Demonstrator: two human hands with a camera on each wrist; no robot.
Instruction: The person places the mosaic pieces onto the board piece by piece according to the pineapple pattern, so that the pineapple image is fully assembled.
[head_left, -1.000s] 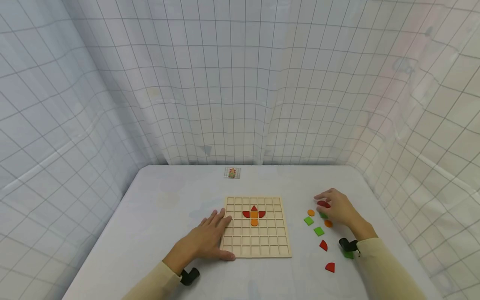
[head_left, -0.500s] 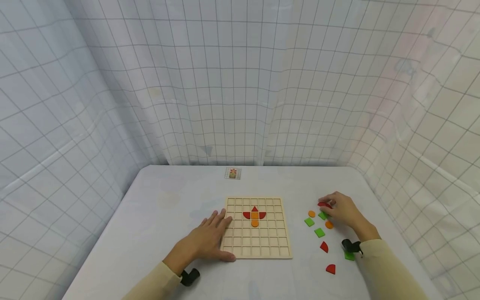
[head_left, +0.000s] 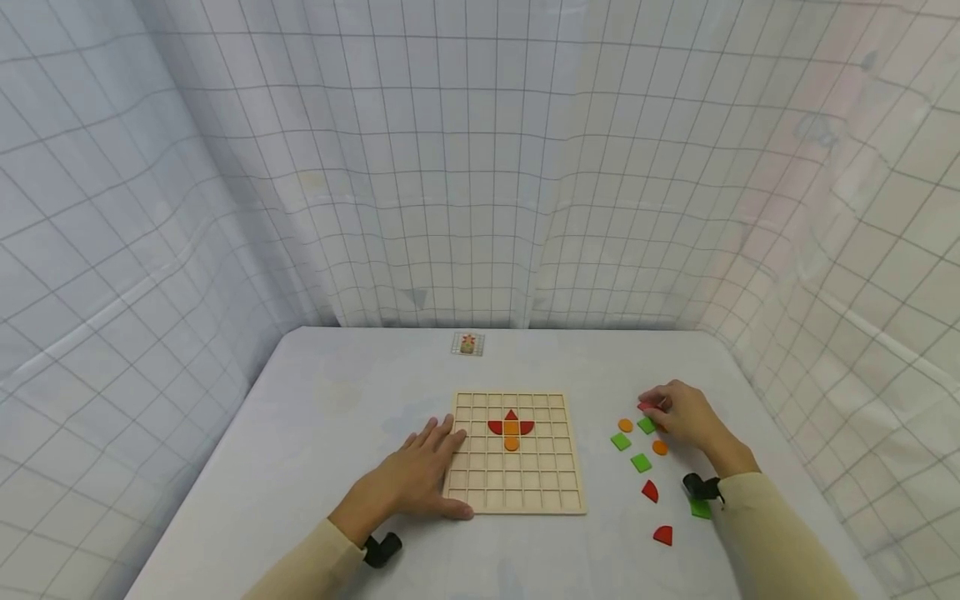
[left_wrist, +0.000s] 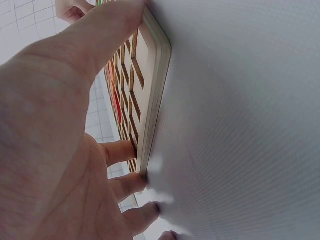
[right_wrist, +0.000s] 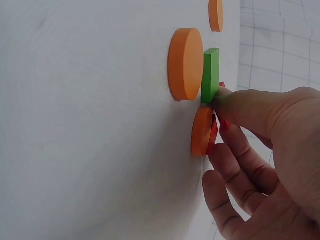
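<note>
My left hand (head_left: 412, 477) lies with spread fingers along the left edge of a wooden grid board (head_left: 527, 481), its thumb on the near left corner. Set in the board are an orange square (head_left: 512, 427), an orange disc (head_left: 512, 444) and several red tiles (head_left: 527, 427). Right of the board, my right hand (head_left: 686, 417) pinches a red tile (head_left: 645, 407) between thumb and fingers; its full shape is hidden. Close to those fingers sit a green square tile (right_wrist: 210, 76) and, in the right wrist view, an orange disc (right_wrist: 186, 64) plus another red piece (right_wrist: 213, 135).
More loose tiles are spread right of the board: green squares (head_left: 641, 462), an orange disc (head_left: 626, 425), and red quarter circles (head_left: 663, 535). A green tile (head_left: 701, 508) lies partly under the right wrist. Behind the board is a small picture card (head_left: 468, 344). White gridded curtains (head_left: 480, 167) surround the table.
My right hand has shifted slightly right, and its fingers have closed on a red tile, which now looks tilted. A green square beneath that hand has come into view. My left hand stays put.
</note>
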